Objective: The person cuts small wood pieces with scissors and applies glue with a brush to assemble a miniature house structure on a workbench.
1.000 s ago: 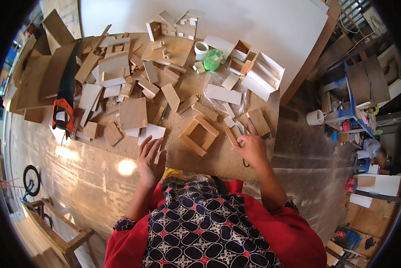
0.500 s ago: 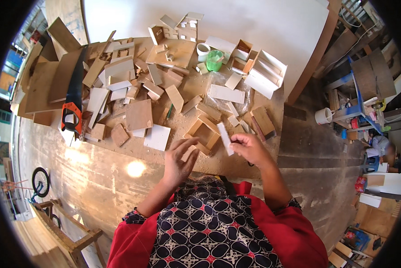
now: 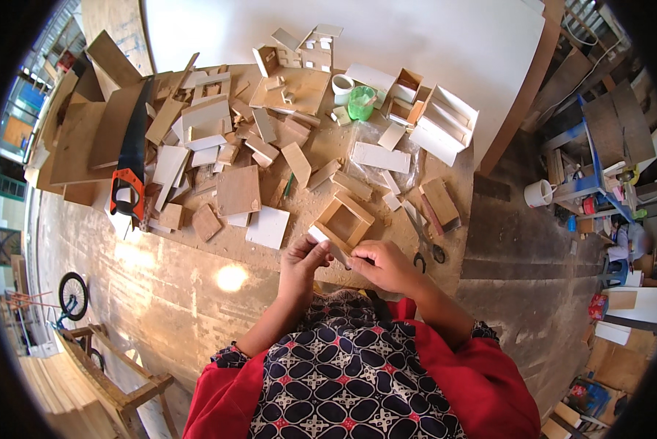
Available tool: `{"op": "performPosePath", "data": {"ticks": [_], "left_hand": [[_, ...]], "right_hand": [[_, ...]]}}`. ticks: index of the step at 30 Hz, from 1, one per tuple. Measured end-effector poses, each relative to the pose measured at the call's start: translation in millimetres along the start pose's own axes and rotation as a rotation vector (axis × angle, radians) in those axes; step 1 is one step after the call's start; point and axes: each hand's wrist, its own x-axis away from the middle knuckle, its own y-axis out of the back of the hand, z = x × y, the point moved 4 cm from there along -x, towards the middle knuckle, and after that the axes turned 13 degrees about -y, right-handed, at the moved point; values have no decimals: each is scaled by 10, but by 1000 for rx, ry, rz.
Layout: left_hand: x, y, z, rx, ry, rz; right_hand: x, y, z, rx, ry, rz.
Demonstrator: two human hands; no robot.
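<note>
A narrow white strip [image 3: 319, 233] lies along the near side of a small open wooden box frame [image 3: 357, 236] at the table's front edge. My left hand [image 3: 299, 269] is closed, thumb and fingers pinching the strip toward its left part. At the strip's other end, the fingertips of my right hand [image 3: 384, 266] press together on it, partly covering it. Whether strip and frame touch along their whole length is hidden by my fingers. Scissors [image 3: 423, 245] with dark handles lie just beyond my right hand.
Loose wood offcuts [image 3: 238, 190] cover the table's left half, beside a handsaw [image 3: 127, 193] with an orange handle. Toward the back stand a green cup [image 3: 361, 103], a white mug [image 3: 342, 88], a miniature house [image 3: 316, 53] and a white compartmented box [image 3: 445, 126]. A wooden block [image 3: 440, 202] sits at right.
My right hand has brought the white strip left and down to the frame's near side, turning it. My left hand, open before, has closed on it. The scissors have come into fuller view.
</note>
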Motion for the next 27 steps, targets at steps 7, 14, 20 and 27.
{"op": "performPosePath", "data": {"ticks": [7, 14, 20, 27], "left_hand": [[-167, 100, -215, 69, 17, -25], [-418, 144, -505, 129, 170, 158], [-441, 277, -403, 185, 222, 186], [-427, 607, -323, 140, 163, 123]], "right_hand": [[-381, 224, 162, 209, 144, -21], [-708, 534, 531, 385, 386, -129], [-915, 582, 660, 398, 570, -277], [-1618, 1248, -29, 191, -102, -707]]}}
